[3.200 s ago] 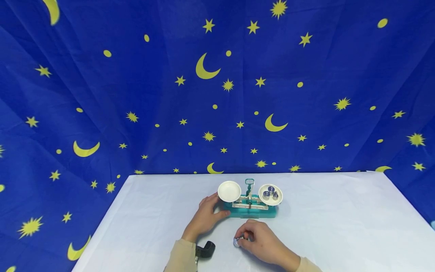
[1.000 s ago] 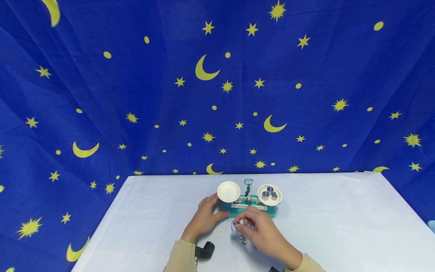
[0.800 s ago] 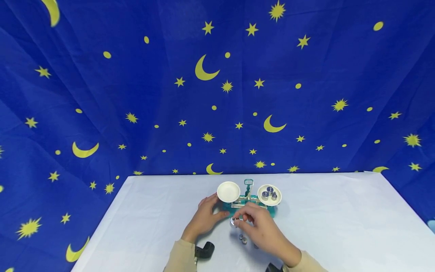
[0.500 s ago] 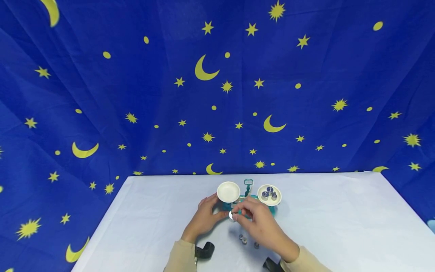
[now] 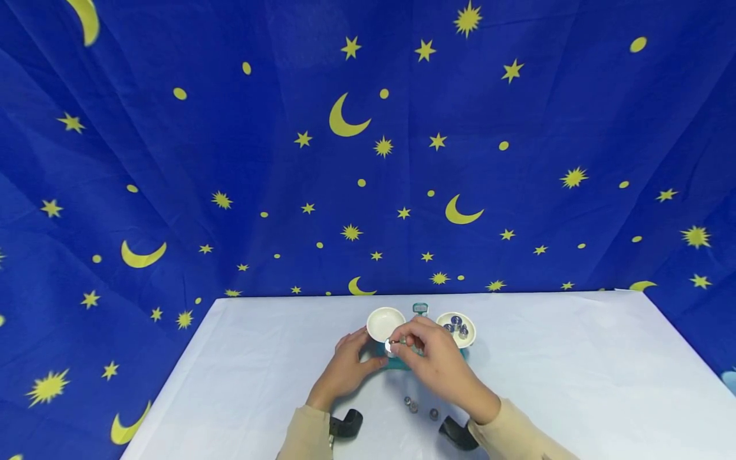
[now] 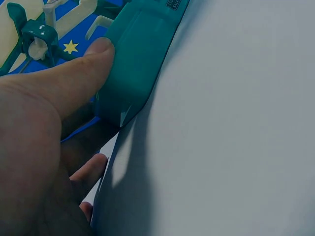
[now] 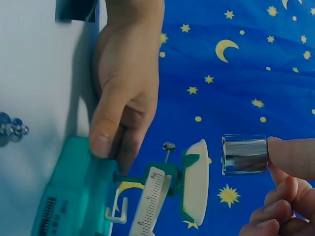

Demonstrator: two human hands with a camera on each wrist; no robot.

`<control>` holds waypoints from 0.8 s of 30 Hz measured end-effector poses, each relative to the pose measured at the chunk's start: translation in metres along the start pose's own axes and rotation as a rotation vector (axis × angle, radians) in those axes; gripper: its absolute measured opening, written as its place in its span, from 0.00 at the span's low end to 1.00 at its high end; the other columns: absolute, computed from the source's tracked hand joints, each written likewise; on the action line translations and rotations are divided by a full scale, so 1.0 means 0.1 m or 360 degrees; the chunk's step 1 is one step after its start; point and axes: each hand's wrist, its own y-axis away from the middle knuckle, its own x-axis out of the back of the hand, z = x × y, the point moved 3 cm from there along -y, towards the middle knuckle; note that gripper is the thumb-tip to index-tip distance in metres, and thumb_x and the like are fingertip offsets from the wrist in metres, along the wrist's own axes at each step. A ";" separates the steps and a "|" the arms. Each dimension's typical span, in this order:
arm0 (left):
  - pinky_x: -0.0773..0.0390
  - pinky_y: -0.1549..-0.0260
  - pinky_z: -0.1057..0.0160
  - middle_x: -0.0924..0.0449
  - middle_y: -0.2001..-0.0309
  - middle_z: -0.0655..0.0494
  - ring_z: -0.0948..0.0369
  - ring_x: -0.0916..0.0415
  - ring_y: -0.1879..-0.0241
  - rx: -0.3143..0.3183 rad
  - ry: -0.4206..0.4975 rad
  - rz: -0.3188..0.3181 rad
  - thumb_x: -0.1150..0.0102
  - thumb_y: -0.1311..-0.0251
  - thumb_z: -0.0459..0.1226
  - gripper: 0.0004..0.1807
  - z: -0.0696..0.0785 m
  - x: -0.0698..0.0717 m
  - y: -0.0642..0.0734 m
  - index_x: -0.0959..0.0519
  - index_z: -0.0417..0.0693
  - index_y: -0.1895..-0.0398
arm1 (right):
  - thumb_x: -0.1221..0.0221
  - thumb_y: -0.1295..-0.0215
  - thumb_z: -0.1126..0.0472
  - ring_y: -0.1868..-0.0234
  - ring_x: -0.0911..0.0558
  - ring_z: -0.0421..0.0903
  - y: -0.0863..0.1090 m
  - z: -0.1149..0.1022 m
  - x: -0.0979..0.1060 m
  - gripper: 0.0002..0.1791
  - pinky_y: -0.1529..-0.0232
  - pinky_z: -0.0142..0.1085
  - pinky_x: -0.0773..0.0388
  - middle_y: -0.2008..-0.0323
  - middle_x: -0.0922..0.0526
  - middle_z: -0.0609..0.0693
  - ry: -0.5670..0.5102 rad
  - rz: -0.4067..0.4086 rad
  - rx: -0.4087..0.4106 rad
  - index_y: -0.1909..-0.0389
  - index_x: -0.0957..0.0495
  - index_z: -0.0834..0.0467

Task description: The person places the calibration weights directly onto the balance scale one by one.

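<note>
A small green balance scale stands on the table with two white pans. My left hand grips the left end of its base, thumb on the front and fingers behind. With thumb and fingertips my right hand pinches a shiny cylindrical metal weight. The weight hangs in the air by the front of the left pan, which holds nothing. Three metal weights sit in the right pan. My right hand hides much of the beam in the head view.
A few smaller metal weights lie on the white table below my right hand. Black wrist devices show at both wrists. A blue cloth with yellow stars and moons hangs behind the table.
My right hand has lifted the weight off the table and carried it forward and slightly left to the left pan, uncovering the smaller weights. My left hand has stayed on the base.
</note>
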 end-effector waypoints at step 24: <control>0.54 0.26 0.39 0.34 0.27 0.48 0.50 0.40 0.27 -0.0002 0.0010 -0.0022 0.34 0.37 0.49 0.37 -0.02 0.00 -0.01 0.32 0.45 0.28 | 0.30 0.40 0.66 0.72 0.30 0.41 -0.25 -0.05 0.02 0.06 0.73 0.31 0.31 0.74 0.29 0.39 0.0131 0.0095 0.0064 0.66 0.15 0.52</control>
